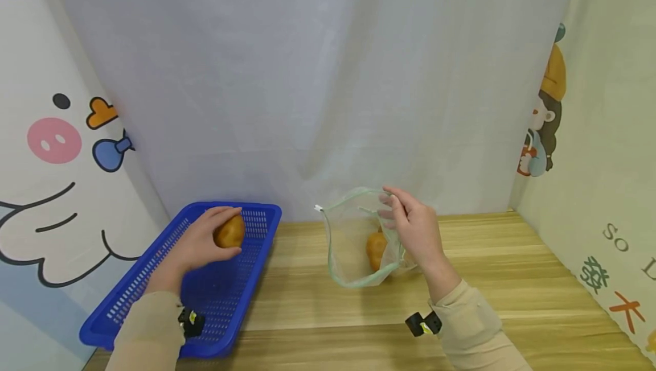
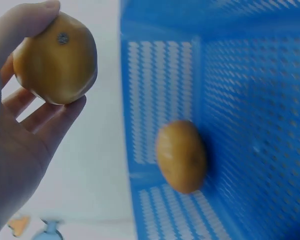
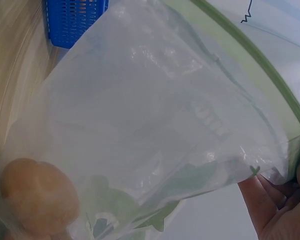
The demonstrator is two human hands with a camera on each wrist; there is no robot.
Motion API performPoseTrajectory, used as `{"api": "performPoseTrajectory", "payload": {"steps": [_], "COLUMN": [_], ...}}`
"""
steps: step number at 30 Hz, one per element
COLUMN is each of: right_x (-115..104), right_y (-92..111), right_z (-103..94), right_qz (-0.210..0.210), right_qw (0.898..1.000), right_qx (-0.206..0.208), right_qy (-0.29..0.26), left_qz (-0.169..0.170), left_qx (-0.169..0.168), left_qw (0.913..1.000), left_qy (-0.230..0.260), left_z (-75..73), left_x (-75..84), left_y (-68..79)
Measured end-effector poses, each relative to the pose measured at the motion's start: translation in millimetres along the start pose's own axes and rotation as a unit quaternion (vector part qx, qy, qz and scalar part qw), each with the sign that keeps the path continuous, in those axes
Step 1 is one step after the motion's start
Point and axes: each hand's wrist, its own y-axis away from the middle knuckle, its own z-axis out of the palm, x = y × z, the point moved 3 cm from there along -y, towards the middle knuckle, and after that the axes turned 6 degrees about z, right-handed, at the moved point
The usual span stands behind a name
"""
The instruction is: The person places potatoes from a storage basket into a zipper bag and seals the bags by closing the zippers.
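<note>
In the left wrist view my left hand point(image 2: 27, 135) grips a round golden-brown fruit point(image 2: 60, 60) with a small dark rough spot on its skin. The head view shows that hand over the blue basket point(image 1: 256, 280). Another such fruit point(image 2: 181, 156) lies in the basket by its perforated wall; the left hand hides it from the head camera. My right hand point(image 1: 420, 231) pinches the rim of a clear zip bag point(image 1: 348, 240) with green edging, holding its mouth wide. Low inside the bag sits golden-brown fruit point(image 3: 40, 197), seen through the film.
The basket stands at the left on a wood-grain table point(image 1: 318, 314). A white curtain point(image 1: 307, 86) hangs behind the table, with printed panels point(image 1: 589, 189) along both sides. A white slider point(image 1: 318, 207) sits at the bag's left corner.
</note>
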Motion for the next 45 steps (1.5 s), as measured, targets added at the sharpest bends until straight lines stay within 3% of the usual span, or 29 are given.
{"api": "performPoseTrajectory", "payload": {"steps": [5,10,17,24,29,40,45], "right_x": [1,1,2,2,2,2,2], "right_y": [0,-1,-1,-1,-1,-1,0], "right_z": [0.1,0.0,0.3,1.1,1.6,1.6,1.2], "right_qz": [0.002,0.004,0.000,-0.006,-0.004,-0.002,-0.002], "right_qw": [1.000,1.000,1.000,1.000,1.000,1.000,1.000], "right_qx": [0.000,0.000,0.002,0.004,0.003,-0.002,-0.002], "right_qy": [-0.001,0.000,0.000,0.000,0.000,-0.007,-0.005], "left_qz": [0.040,0.091,0.197,0.251,0.278,0.348,0.348], "left_qx": [0.023,0.035,0.048,0.047,0.052,0.075,0.065], "left_qw": [0.9980,0.9901,0.9751,0.9647,0.9583,0.9344,0.9352], "left_qy": [0.042,0.101,0.091,0.067,0.044,0.014,0.000], "left_z": [-3.9,-4.3,0.6,12.6,25.0,55.1,66.8], "left_x": [32.5,63.5,112.3,153.5,172.3,201.8,207.0], "left_y": [-11.6,-20.4,-32.2,-41.8,-48.4,-65.2,-69.6]}}
